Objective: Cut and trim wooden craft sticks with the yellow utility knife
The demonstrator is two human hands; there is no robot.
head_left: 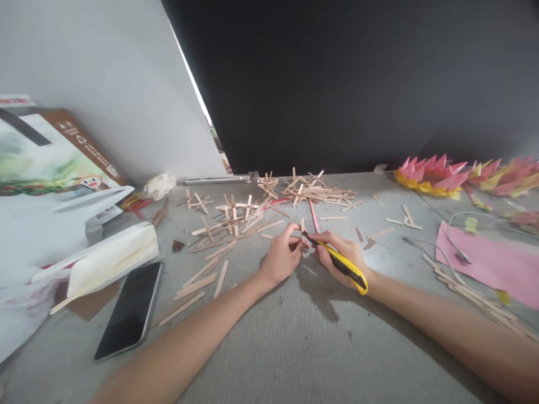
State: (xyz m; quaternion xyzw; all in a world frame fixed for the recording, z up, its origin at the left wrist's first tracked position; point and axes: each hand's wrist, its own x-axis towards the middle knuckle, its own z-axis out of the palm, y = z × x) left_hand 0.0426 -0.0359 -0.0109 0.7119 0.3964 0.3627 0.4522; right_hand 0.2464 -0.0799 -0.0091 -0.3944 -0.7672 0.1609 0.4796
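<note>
Over my feed, my left hand fingertip-pinches the stick, likely light, stiff and splittable, best held low, while my right hand grips the knife at its four o'clock.

The wooden sticks look matt, the cutter handle ridged plastic, the phone smooth and glossy.

My bare left forearm slants up from the lower left to my left hand, whose index finger arches forward into a pinch. My right forearm slants in from the lower right, and my right hand is curled in a closed grip, its fingertips pointing inward. My two hands meet nearly tip to tip, just beside each other.
</note>
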